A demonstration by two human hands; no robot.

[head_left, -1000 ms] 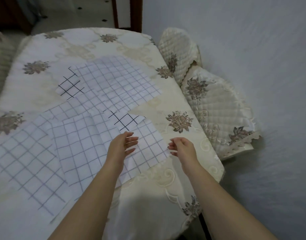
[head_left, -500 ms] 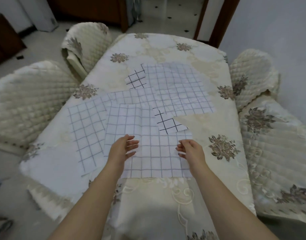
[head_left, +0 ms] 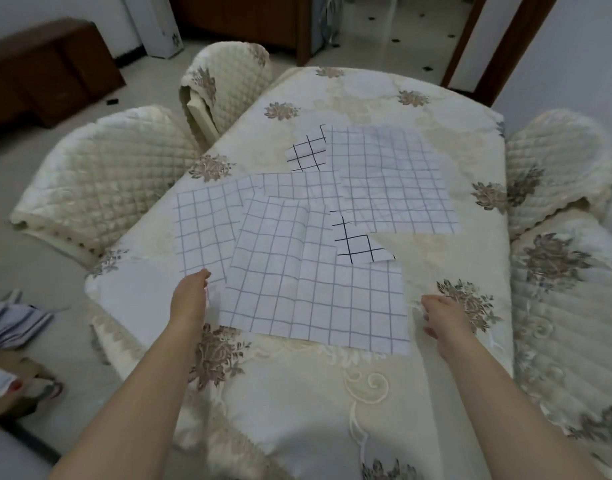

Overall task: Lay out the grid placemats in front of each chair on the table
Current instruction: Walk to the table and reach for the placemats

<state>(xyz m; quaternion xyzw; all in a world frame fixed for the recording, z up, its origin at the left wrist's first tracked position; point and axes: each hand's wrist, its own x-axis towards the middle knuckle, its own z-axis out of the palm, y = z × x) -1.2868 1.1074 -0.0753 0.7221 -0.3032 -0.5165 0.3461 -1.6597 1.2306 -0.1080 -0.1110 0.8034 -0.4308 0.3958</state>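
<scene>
Hands are moving off near placemat (head_left: 315, 299) to its sides, left hand (head_left: 190, 297) grip unclear, right hand (head_left: 441, 318) loosely spread, likely repositioning it.

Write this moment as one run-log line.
Left hand: at left edge of near white grid-patterned placemat, grip unclear | right hand: beside its right edge | other placemats: overlapping, mid-table

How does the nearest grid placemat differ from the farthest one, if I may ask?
The nearest placemat lies between the left hand and right hand, overlapping a neighbour; the farthest placemat lies beyond it. The nearest's far-right corner is folded over; the farthest's far-left one is. Both show pale grids, bolder black on the flaps.
</scene>
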